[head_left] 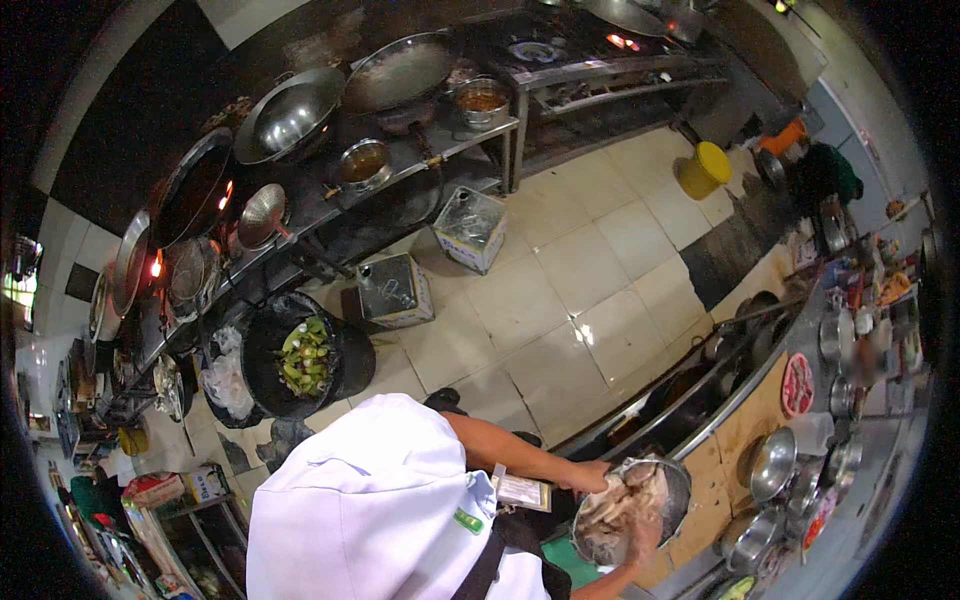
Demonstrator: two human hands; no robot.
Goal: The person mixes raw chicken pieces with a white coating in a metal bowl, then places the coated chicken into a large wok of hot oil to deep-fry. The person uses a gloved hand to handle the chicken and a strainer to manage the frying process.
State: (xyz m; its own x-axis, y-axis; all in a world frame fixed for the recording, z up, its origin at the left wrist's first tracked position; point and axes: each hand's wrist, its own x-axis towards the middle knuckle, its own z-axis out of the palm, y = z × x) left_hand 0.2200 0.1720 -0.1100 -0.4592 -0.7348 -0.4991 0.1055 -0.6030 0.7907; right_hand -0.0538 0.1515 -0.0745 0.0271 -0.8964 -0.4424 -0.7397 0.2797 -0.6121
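Note:
A metal bowl [679, 491] filled with pale, wet pieces of raw food [619, 499], perhaps meat, is in front of me at the counter's edge. My left hand [589, 476] grips its near upper rim. Across the bowl, my right hand [643, 536] reaches over the other side with its fingers down among the pieces. Those fingertips are hidden, so whether they hold a piece is unclear. Something green [570, 561] shows beneath the bowl.
Along the counter stand steel bowls [772, 463] and a pink basket [797, 384]. Lit stoves carry large woks [291, 116]. On the tiled floor are a black bin [352, 367] with vegetable scraps, square tins [394, 289] and a yellow bucket [705, 171]. A person [829, 172] is farther off.

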